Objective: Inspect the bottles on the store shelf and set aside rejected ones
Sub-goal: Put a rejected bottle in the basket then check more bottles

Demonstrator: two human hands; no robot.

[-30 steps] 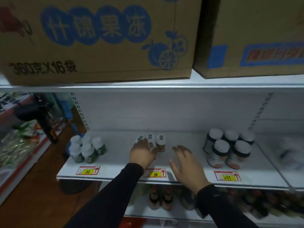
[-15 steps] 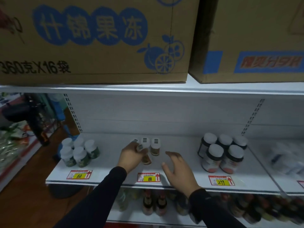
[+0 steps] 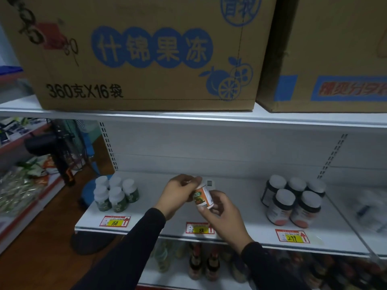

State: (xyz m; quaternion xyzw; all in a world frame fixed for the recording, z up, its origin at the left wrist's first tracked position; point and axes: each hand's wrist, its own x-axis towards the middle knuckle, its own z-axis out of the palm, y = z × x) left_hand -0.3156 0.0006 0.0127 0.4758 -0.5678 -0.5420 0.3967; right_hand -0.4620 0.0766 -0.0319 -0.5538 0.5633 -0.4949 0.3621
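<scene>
Holding a small orange-labelled bottle [image 3: 202, 195] between them, both hands now work above the middle of the shelf [image 3: 150, 214]. A second ago the left hand [image 3: 178, 192] was reaching into the little cluster at the back and the right hand [image 3: 223, 212] hung open and empty beside it; half a second ago the left had closed on one bottle. Now that bottle is lifted clear of the shelf board and tilted, its cap end toward the left hand and its base toward the right. The left fingers are wrapped around the cap end; the right thumb and fingers pinch the lower body, label facing up.

Behind the hands, one bottle of the cluster [image 3: 210, 183] is in view on the shelf; any others are hidden. The green bottles [image 3: 115, 194] to the left and the dark bottles [image 3: 293, 200] to the right stand untouched in their groups.

So the picking step looks done and the checking of this one bottle appears to be under way. Nothing in view shows a separate spot for rejects, so whether it passes cannot be told yet.
</scene>
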